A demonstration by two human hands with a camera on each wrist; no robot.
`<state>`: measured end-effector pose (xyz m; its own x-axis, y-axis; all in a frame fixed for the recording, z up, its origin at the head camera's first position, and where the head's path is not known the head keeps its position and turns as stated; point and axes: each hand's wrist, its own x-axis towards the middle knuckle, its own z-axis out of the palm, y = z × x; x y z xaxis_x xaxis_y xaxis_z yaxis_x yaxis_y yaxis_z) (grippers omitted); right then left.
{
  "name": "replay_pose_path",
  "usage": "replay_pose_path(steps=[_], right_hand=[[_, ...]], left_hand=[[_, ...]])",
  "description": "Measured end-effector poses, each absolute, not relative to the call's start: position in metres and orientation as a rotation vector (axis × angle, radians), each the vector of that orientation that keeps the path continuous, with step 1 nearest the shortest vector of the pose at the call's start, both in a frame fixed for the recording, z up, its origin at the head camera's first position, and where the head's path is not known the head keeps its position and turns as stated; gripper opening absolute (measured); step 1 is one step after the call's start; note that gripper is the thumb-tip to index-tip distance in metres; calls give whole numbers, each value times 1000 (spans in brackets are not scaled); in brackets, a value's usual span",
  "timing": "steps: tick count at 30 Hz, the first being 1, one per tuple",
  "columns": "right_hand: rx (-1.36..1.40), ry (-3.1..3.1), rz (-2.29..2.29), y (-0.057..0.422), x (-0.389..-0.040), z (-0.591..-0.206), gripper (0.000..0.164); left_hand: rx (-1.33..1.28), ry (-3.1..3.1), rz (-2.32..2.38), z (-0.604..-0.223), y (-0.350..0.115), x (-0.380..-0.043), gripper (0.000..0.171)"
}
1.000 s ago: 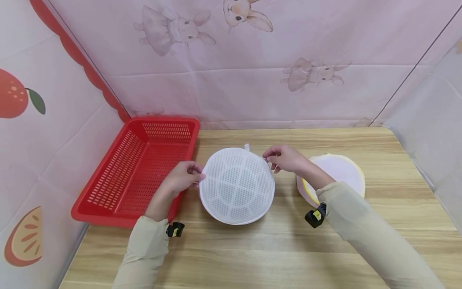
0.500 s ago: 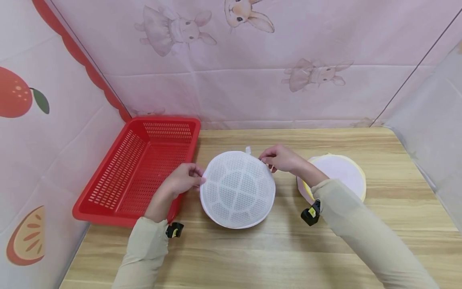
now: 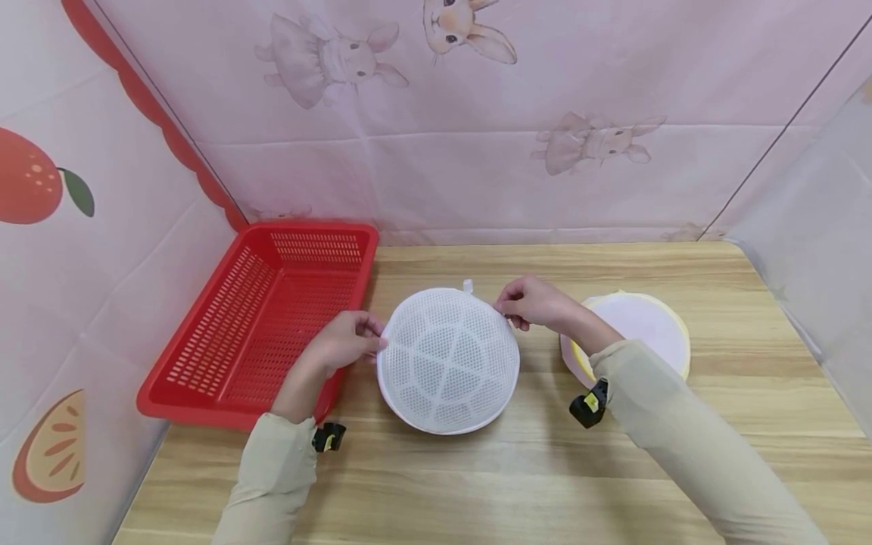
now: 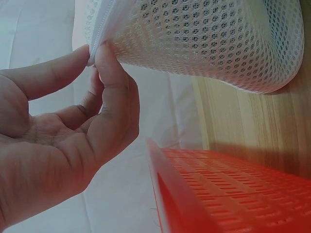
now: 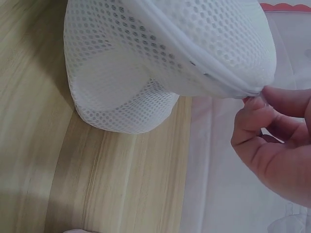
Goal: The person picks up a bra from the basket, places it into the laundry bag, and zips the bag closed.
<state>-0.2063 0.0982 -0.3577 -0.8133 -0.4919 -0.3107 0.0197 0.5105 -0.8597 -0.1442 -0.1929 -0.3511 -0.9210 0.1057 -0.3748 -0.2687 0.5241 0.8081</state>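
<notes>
A round white mesh laundry bag (image 3: 446, 363) stands in the middle of the table, its flat ribbed top facing up. My left hand (image 3: 344, 339) pinches its rim between thumb and forefinger at the left. In the left wrist view, a zipper (image 4: 102, 29) runs along that rim into the fingertips. At the upper right of the bag, my right hand (image 3: 534, 303) pinches the zipped rim with thumb and forefinger. Whether the zip pull is between those right fingers cannot be told. A small white loop tab (image 3: 468, 286) sticks up at the back of the bag.
A red slotted plastic basket (image 3: 153, 397) stands to the left, close to my left hand. Right of the bag, partly under my right forearm, lie flat round pale pieces with yellow edging (image 3: 640, 325). Printed cloth walls (image 3: 436, 189) enclose the wooden table (image 3: 490, 484).
The bag has tilted or shifted slightly toward me, with both hands still pinching its rim. My right hand dipped inward, then moved slightly back to the right.
</notes>
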Motion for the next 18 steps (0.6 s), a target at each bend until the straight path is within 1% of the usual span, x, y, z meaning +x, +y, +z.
replay_pose_path(steps=[12,18], right_hand=[[-262,2161,-1430,94,-206,-355,6],[-203,2123,-1477,91,-205,-352,6]], left_hand=[[-108,2489,1277,-342,-192,-148,23],[-97,2591,1195,-329,-183,-158,22]])
